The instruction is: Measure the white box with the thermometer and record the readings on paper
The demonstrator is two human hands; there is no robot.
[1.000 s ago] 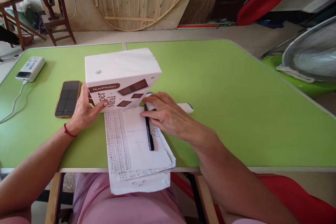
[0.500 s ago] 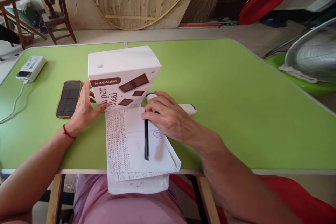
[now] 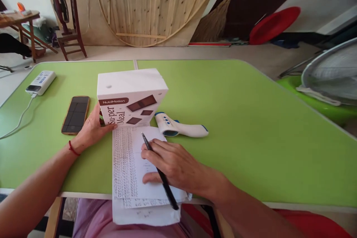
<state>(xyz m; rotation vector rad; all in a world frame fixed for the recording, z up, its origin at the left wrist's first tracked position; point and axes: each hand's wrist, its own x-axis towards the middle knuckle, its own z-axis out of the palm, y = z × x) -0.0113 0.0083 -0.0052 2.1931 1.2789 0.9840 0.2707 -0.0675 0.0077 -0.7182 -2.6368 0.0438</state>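
My left hand [image 3: 93, 130] grips the lower left edge of a white box [image 3: 134, 100] printed "NutriMotion Su-per Meal", thumb on the front face, the other fingers mostly behind it. The box stands on the green table at the top edge of a stack of papers [image 3: 122, 163] with dense handwriting on the left side. Over these sheets, my right hand [image 3: 178, 161] holds a black pen [image 3: 169, 193] slanted across its fingers, one end towards the box and the other towards my lap. Just beyond this hand lies a white and blue infrared thermometer [image 3: 181, 128].
A phone [image 3: 75, 114] lies left of the box. Farther left is a white power bank [image 3: 41, 81] with a cable [image 3: 19, 119]. The green table [image 3: 251, 126] stretches right; past its edge stands a large fan [image 3: 334, 70]. A chair [image 3: 71, 31] stands beyond the far edge.
My right hand has come back towards me from beside the thermometer, which now shows fully. The pen has turned from hanging straight to slanting. My left hand stays on the box.
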